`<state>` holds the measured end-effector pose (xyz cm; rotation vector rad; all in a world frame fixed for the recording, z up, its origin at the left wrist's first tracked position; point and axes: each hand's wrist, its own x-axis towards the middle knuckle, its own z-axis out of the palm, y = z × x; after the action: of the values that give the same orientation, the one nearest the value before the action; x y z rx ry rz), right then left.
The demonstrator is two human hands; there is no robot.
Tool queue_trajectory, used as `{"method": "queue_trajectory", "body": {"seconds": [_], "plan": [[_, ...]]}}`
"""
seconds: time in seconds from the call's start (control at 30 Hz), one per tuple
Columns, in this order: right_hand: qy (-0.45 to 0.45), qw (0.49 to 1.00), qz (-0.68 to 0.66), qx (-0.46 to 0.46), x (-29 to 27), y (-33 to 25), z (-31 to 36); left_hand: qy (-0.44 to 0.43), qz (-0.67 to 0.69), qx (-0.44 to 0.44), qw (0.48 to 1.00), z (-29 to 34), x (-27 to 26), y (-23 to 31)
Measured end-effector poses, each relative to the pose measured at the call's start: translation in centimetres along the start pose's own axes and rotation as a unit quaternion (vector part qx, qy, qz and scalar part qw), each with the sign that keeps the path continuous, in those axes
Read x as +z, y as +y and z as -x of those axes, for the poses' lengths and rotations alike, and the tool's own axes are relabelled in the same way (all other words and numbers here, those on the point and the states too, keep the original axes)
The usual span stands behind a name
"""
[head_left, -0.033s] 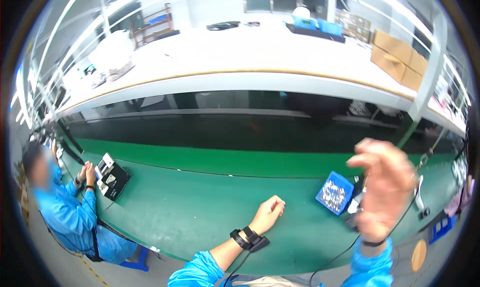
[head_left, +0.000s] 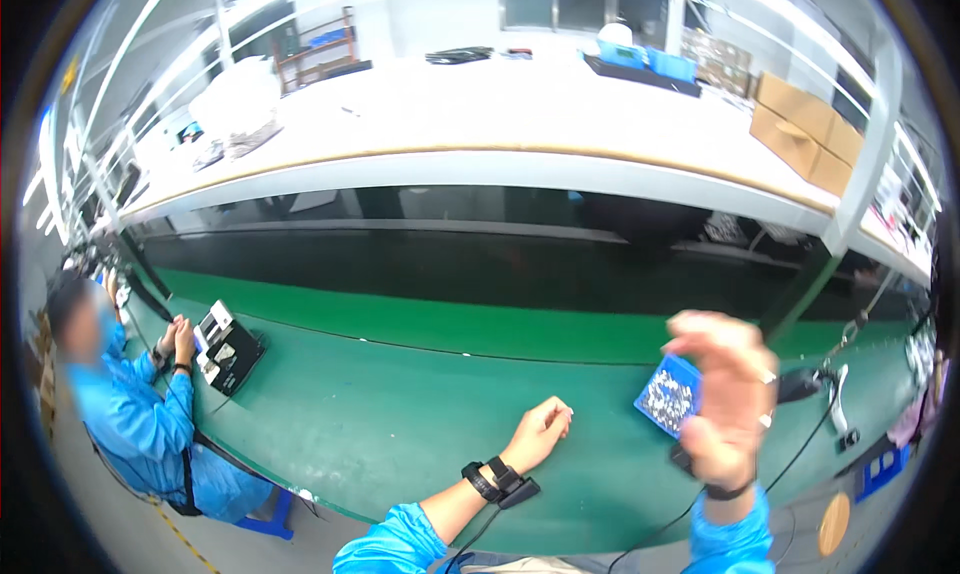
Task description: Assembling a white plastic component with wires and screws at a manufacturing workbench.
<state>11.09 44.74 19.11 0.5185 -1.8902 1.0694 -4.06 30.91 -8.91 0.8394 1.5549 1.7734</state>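
Observation:
My left hand [head_left: 540,434] rests low over the green table [head_left: 400,414], its fingers curled in a pinch. A tiny pale spot shows at the fingertips, too small to name. My right hand [head_left: 725,404] is raised, slightly blurred, with fingers curved and apart and nothing visible between them. Behind it stands a blue tray [head_left: 662,436] of small metallic and white parts, its right side hidden by the hand. Both wrists wear dark bands; on the left wrist a black box with a cable is strapped.
At the left a co-worker in a blue coat [head_left: 130,424] sits by a black box-shaped device [head_left: 235,359]. A white shelf [head_left: 480,104] spans the back, with a cardboard box [head_left: 800,134] on it. Black cables [head_left: 795,464] and a white strap [head_left: 840,399] lie at the right.
My right hand has moved left and slightly down, now covering part of the blue tray. The left hand stays nearly still. The whole view has shifted slightly.

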Motion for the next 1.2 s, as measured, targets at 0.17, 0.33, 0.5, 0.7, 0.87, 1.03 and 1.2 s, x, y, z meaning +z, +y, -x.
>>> {"method": "queue_trajectory", "body": {"seconds": [0.17, 0.33, 0.5, 0.7, 0.87, 1.03, 1.2], "plan": [[0.035, 0.902, -0.103, 0.419, 7.5, 11.3, 12.7, 0.003, 0.014, -0.008, 1.000, 0.3, 0.3, 0.4], [0.049, 0.847, -0.141, 0.510, 8.7, 18.0, 18.9, 0.003, 0.002, -0.016, 1.000, 0.2, 0.0, 0.0], [-0.031, 0.814, -0.256, 0.520, 8.0, 18.5, 20.2, 0.045, 0.021, -0.022, 0.999, -0.2, 0.5, 0.9], [-0.001, 0.809, -0.292, 0.509, 8.4, 17.9, 19.1, 0.041, 0.013, -0.020, 0.999, 0.0, -0.3, 1.2], [-0.009, 0.794, -0.332, 0.509, 7.6, 18.2, 19.6, 0.034, -0.010, -0.019, 0.999, -0.3, 0.3, 1.7], [0.004, 0.818, -0.328, 0.472, 7.9, 18.4, 19.9, 0.042, -0.057, -0.006, 0.997, -0.1, 0.8, 2.1], [0.000, 0.829, -0.292, 0.478, 7.3, 18.5, 20.1, 0.025, -0.074, 0.005, 0.997, -0.3, 1.8, 2.4]]}}
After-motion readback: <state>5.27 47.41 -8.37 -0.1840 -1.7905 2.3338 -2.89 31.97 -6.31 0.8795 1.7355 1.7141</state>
